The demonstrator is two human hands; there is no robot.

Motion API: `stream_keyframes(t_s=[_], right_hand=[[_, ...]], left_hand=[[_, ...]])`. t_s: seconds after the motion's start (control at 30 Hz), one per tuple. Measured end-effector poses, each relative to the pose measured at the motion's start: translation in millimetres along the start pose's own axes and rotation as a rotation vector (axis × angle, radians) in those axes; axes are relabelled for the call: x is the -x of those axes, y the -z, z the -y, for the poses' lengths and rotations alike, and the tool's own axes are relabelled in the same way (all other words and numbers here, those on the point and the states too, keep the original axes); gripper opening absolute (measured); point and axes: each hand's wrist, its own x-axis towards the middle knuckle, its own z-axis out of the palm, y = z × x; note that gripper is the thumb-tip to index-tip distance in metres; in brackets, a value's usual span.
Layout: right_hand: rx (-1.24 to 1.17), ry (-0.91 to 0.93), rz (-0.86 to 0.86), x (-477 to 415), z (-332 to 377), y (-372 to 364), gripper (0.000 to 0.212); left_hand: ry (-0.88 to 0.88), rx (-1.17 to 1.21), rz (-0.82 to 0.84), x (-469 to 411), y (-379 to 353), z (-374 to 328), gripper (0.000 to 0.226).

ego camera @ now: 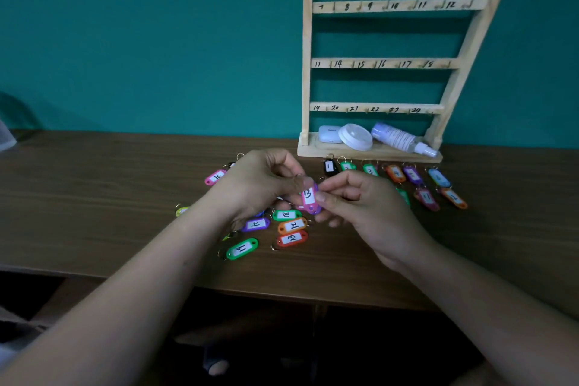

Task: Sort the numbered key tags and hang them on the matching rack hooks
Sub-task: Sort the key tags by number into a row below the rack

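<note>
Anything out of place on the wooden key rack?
Yes. The base shelf of the wooden rack holds a small white case, a round white lid and a clear spray bottle lying on its side: none are key tags.

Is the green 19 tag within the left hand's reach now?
Probably yes: the green 19 tag lies uncovered close to the left hand, though it and the right hand are pinching the 13 tag.
</note>
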Motion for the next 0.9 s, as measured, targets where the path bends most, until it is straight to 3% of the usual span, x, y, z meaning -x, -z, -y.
stream_keyframes(t_s=[0.13,0.3,0.5,0.67,0.9], right_hand=[[0.038,-0.025,-0.013,1.2,-2.4,8.2,0.012],[0.262,-0.052,-0.056,1.8,-4.2,25.2,0.007],[0.609,-0.087,-0.058,1.9,-11.2,43.9,0.01],[0.693,-0.042,-0.056,7.4,-11.7,40.6,0.009],[0.834,0.017,0.003,13.4,-12.4,34.3,0.032]], left_hand=[[-0.023,-0.009,-0.035,-7.6,-15.1,0.7,0.022],[-0.062,-0.135,-0.091,-13.6,-38.7,3.7,0.018],[-0.067,-0.423,-0.043,-23.7,-62.9,8.0,0.018],[-0.064,-0.521,-0.014,-28.9,-62.2,7.2,0.017],[-0.058,-0.571,0.012,-33.3,-56.7,5.5,0.015]])
